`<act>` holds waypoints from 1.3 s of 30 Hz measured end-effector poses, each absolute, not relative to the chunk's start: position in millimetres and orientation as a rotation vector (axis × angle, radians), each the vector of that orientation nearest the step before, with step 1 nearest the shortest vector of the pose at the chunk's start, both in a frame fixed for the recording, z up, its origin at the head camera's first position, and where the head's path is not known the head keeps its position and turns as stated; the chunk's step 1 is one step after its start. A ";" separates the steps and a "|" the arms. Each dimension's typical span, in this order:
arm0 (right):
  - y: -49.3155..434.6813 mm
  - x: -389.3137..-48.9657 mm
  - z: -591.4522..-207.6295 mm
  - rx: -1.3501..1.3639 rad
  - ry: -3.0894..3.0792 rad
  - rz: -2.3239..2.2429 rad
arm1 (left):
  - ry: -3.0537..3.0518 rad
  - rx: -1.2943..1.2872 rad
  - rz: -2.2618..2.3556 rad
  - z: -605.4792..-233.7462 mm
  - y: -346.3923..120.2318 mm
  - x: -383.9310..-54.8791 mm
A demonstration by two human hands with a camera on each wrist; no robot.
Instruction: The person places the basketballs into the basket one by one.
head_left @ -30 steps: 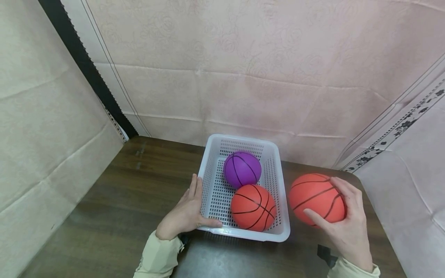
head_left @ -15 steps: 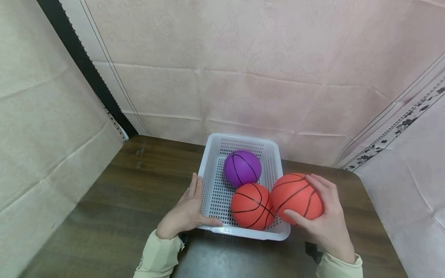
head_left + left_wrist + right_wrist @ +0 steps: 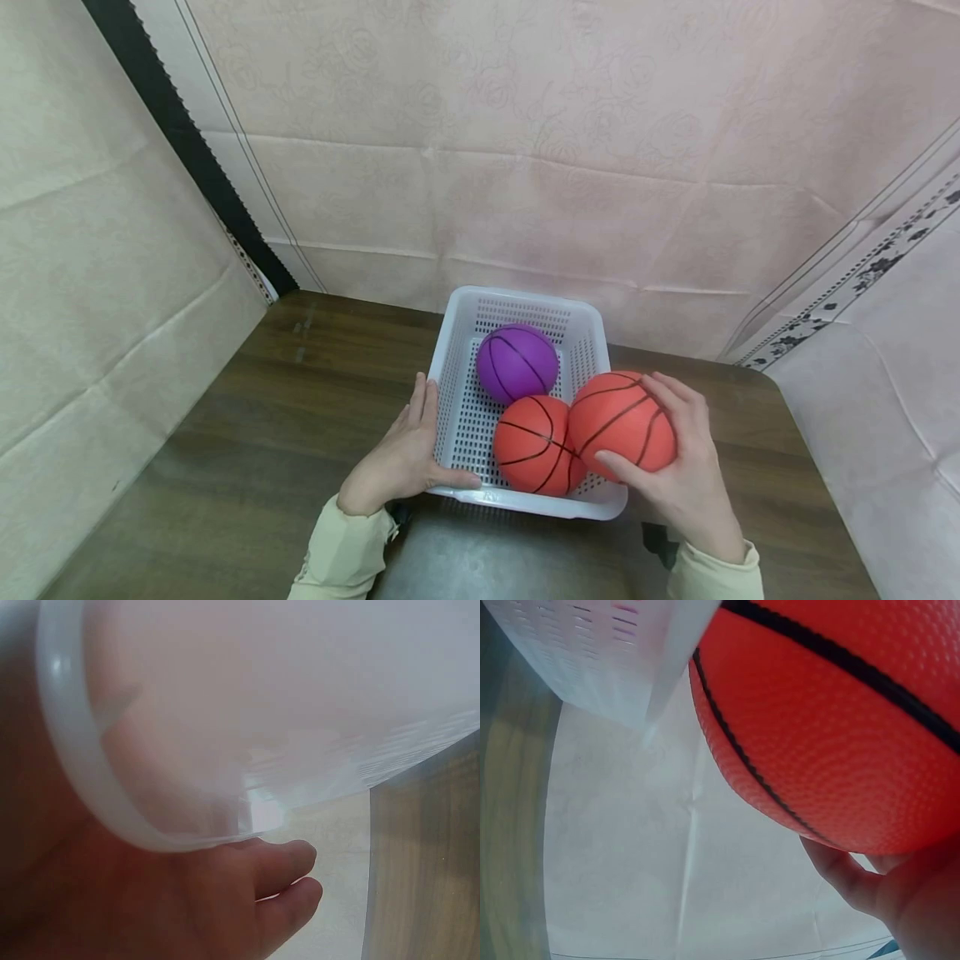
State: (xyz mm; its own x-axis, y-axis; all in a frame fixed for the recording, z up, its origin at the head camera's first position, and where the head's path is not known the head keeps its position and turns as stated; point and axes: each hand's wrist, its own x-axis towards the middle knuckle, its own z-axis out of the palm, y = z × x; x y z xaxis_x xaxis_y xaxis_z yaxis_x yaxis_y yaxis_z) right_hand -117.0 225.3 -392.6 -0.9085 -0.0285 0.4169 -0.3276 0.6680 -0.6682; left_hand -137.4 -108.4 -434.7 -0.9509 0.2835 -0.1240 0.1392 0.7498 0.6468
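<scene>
A white plastic basket (image 3: pixel 525 293) with perforated walls stands on the table. Inside it lie a purple ball (image 3: pixel 517 364) and an orange ball (image 3: pixel 538 446), both marked like small basketballs. My left hand (image 3: pixel 401 458) rests against the basket's near left corner, fingers straight along the outer wall and thumb across the front rim. In the left wrist view, its fingertips (image 3: pixel 292 896) show beside the translucent wall. My right hand (image 3: pixel 682 458) grips a second orange basketball (image 3: pixel 622 425) from the right, with thumb and fingers spread round it. That ball overlaps the basket's right rim in the head view.
Dark wood-patterned table surface (image 3: pixel 300 433) surrounds the basket. Pale patterned cloth (image 3: pixel 525 167) hangs close behind it, and more cloth closes off the left and right sides. A dark grey patch (image 3: pixel 495 558) lies in front of the basket.
My right hand has carried the orange basketball left, from beside the basket to over its right rim. The two balls inside have shifted slightly left. My left hand has stayed put.
</scene>
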 end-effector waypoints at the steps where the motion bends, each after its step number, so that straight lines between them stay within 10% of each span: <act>1: 224.7 -117.1 -392.9 0.289 -2.508 1.112 | 2.735 0.335 0.982 -434.6 -108.3 -137.4; 39: 231.0 -119.5 -400.0 0.507 -2.534 1.173 | 2.718 0.298 1.026 -435.2 -108.0 -136.5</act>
